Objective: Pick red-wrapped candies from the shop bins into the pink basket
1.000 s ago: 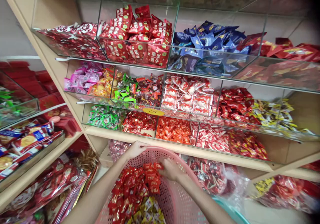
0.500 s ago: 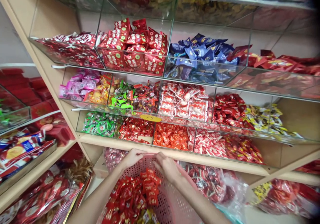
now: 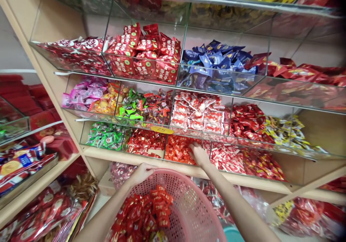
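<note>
My left hand [image 3: 143,173] is closed on the far rim of a pink perforated plastic basket [image 3: 198,202], just below the shelf's wooden edge. Red-wrapped candies [image 3: 140,213] are heaped in the basket, with a yellowish one at the bottom of the view. My right hand [image 3: 198,154] reaches into the lowest shelf, over a compartment of orange-red wrapped candies [image 3: 177,148]. Its fingers bend down at the candies' right side. Whether they grip any candy cannot be made out.
Candy shelves with glass dividers rise ahead. Beside the reached compartment lie red candies [image 3: 147,141] and pink-white candies [image 3: 227,157]. A yellow price tag [image 3: 162,130] hangs above. Bagged goods [image 3: 310,213] lie low at right; a side shelf [image 3: 40,179] stands at left.
My right hand has moved from the basket's rim up and right into the orange-red candy compartment. My left hand stays on the rim, and more of the basket's right side shows.
</note>
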The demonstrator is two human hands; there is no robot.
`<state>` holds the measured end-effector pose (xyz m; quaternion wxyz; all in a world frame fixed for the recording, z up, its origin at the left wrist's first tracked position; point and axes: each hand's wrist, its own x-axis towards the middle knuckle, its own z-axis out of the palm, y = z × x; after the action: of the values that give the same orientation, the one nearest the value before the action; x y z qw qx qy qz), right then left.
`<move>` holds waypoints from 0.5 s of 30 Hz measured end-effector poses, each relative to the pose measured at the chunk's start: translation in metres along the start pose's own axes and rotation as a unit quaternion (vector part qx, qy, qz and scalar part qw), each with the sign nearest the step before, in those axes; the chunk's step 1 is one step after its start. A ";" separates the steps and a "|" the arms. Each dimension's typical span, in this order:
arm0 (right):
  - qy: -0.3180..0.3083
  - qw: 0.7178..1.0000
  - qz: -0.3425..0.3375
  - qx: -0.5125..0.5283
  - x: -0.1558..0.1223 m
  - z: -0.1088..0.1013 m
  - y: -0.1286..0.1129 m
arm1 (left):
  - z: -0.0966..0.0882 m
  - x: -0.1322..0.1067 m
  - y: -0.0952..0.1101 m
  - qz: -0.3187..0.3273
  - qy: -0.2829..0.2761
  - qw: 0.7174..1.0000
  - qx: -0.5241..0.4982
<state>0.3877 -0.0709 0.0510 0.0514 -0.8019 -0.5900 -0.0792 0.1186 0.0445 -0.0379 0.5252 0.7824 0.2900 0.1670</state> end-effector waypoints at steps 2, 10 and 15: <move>-0.003 1.000 0.001 0.003 -0.001 -0.001 -0.001 | 0.000 0.001 -0.002 -0.003 -0.001 1.000 0.000; -0.011 1.000 -0.001 0.025 0.001 0.000 -0.003 | 0.000 0.001 -0.004 -0.005 -0.002 1.000 -0.008; 0.048 0.995 -0.014 0.088 -0.003 -0.007 -0.002 | 0.001 0.001 -0.005 0.011 -0.006 1.000 0.004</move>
<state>0.3846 -0.0747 0.0571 0.1492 -0.7811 -0.6027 -0.0664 0.1186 0.0466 -0.0432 0.5219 0.7884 0.2795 0.1669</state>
